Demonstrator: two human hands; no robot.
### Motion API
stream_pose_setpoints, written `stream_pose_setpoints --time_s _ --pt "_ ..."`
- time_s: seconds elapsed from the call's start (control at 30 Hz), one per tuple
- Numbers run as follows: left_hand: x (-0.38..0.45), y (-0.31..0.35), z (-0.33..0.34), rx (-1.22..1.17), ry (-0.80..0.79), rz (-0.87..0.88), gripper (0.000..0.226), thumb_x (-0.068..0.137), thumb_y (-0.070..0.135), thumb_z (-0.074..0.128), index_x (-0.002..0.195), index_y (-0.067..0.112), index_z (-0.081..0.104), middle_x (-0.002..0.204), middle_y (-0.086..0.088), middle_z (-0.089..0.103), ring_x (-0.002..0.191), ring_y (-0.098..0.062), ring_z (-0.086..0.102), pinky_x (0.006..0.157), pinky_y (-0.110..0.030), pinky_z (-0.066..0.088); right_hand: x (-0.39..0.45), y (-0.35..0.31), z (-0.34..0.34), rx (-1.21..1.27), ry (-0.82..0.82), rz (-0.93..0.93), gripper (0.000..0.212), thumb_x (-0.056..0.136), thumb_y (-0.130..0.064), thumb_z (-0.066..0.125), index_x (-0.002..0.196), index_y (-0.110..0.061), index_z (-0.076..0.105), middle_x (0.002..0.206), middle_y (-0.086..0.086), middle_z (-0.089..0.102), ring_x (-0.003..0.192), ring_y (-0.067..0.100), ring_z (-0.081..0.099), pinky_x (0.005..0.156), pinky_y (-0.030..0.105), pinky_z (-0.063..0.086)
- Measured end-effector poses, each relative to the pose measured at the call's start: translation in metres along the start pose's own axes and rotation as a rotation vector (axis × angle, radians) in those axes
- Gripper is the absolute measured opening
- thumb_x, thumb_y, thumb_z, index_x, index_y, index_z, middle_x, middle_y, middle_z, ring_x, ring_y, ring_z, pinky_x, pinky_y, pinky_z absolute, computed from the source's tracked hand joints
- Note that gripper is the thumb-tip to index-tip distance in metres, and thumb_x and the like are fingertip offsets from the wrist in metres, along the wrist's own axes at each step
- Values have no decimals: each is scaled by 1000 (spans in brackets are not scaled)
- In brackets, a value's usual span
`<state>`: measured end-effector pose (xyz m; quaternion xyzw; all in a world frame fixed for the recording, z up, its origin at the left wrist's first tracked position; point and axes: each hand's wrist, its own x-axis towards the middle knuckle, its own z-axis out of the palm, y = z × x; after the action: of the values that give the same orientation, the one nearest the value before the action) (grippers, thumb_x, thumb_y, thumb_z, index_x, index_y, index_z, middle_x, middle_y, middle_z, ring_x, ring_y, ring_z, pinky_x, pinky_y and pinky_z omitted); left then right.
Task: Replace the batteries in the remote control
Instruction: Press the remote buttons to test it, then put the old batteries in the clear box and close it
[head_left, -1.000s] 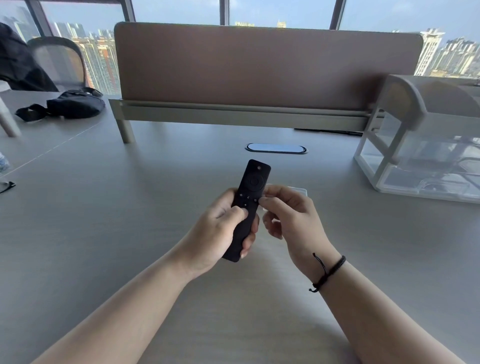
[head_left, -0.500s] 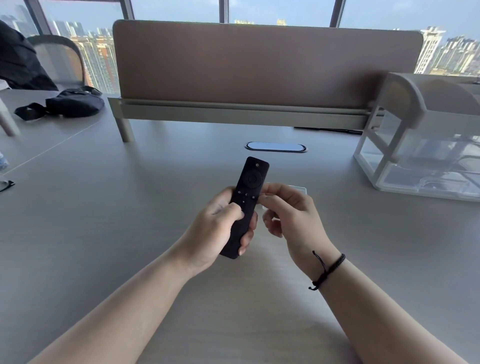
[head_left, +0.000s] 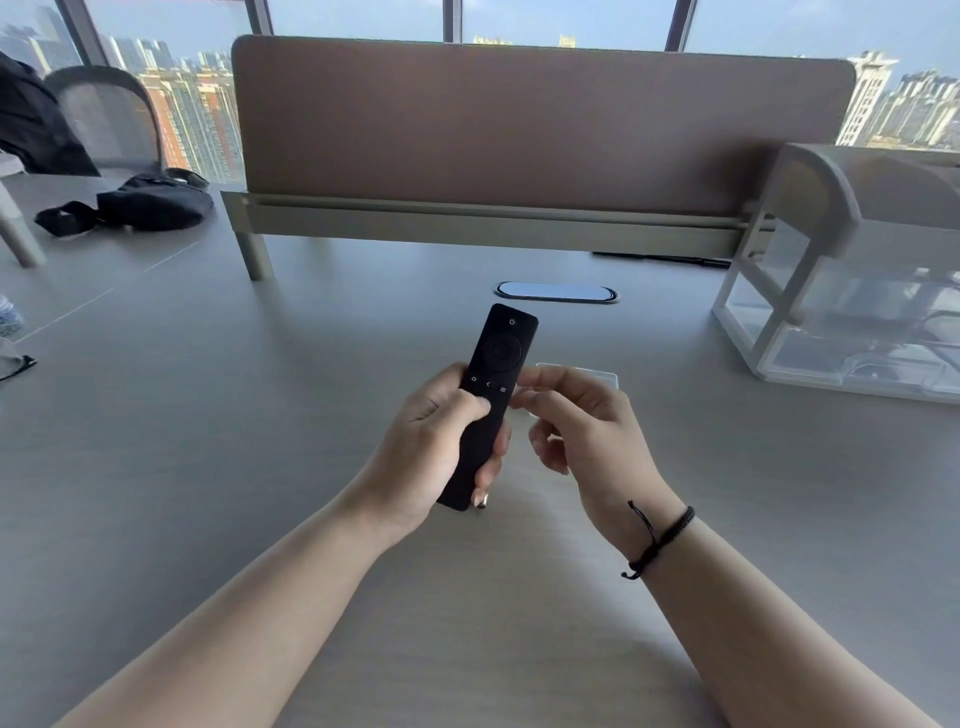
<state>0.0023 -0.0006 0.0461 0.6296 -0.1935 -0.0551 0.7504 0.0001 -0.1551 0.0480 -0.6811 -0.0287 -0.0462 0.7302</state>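
the remote control (head_left: 493, 395) is in my left hand (head_left: 431, 457), above the middle of the desk (head_left: 208, 467), with its buttons up and its top end pointing away from me, to the far edge. my left hand is closed around the lower half of it: the thumb lies on the front, just under the row of small buttons, and the fingers (head_left: 488, 470) come around from below on the right side. the power button and the round pad at the top are free.

my right hand (head_left: 587, 441) is just beside the remote, on its right. the thumb and first finger are pinched together at the right edge of the remote, near the small buttons; i cannot tell if they hold something or only touch the edge. the other fingers are bent loosely. a black cord bracelet (head_left: 660, 540) is on this wrist.

behind my right hand a small clear box (head_left: 587, 373) lies flat on the desk. at the far edge stands a brown screen (head_left: 519, 119), and in front of it there is an oval cable cover (head_left: 556, 292). a clear storage box (head_left: 852, 291) stands at the right edge, and a black bag (head_left: 150, 202) lies near the far left corner.
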Motion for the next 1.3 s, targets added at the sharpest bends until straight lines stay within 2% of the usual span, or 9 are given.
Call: stream_pose_setpoints --time_s 0.37,0.43,0.57,0.73,0.87,0.97,1.1,1.2,1.3 --pt "8 -2 -8 98 235 -20 14 94 3 37 96 -5 48 64 -15 54 41 -23 42 41 -27 35 2 8 1 -182 -10 3 12 85 -14 69 89 -24 75 80 -10 67 56 15 45 54 25 38" --pt "13 -1 -16 113 340 -32 13 94 5 40 91 -2 51 64 -15 56 41 -24 44 41 -28 37 1 12 0 -440 -103 -92 15 81 -27 76 96 -27 74 86 -13 67 57 9 45 57 22 40" --pt "24 -6 -42 216 554 -146 16 91 12 47 81 5 58 63 -12 63 46 -25 54 43 -31 45 -6 20 2 -1129 -343 -190 67 63 -71 71 122 -40 62 107 -20 54 85 1 56 75 24 44" --pt "29 -16 -70 693 597 -306 29 87 25 52 73 5 68 64 1 72 62 -21 60 57 -28 42 -5 25 6 -1235 -375 -216 74 67 -79 61 130 -40 56 107 -18 47 100 12 58 77 31 42" --pt "29 -27 -77 1038 528 -323 34 88 42 50 69 15 49 68 -3 57 71 -30 55 56 -34 36 -6 26 6 -1208 -382 -234 57 75 -73 59 121 -40 61 106 -16 49 96 13 57 77 33 44" --pt "30 -34 -79 1134 517 -341 27 88 47 52 89 21 59 87 -2 67 91 -31 62 79 -39 47 -5 26 6 -1185 -369 -230 53 76 -71 60 118 -40 63 105 -15 50 95 13 57 79 34 47" --pt "28 -34 -79 1254 557 -360 45 91 48 54 122 17 56 122 -11 64 119 -34 52 94 -40 43 -4 27 5 -1169 -366 -240 49 76 -69 61 114 -38 65 104 -15 51 92 13 58 80 34 48" --pt "24 -26 -68 1284 645 -148 44 89 47 58 119 15 59 114 -11 65 115 -35 51 90 -39 42 -2 29 4 -1131 -337 -266 49 78 -65 62 117 -35 65 106 -15 51 91 15 59 81 36 49" --pt "19 -16 -47 1008 604 230 25 90 41 63 96 17 68 83 4 68 83 -12 61 73 -29 46 1 29 2 -1038 -194 -355 53 78 -63 66 122 -33 65 105 -13 52 84 15 59 76 36 51"
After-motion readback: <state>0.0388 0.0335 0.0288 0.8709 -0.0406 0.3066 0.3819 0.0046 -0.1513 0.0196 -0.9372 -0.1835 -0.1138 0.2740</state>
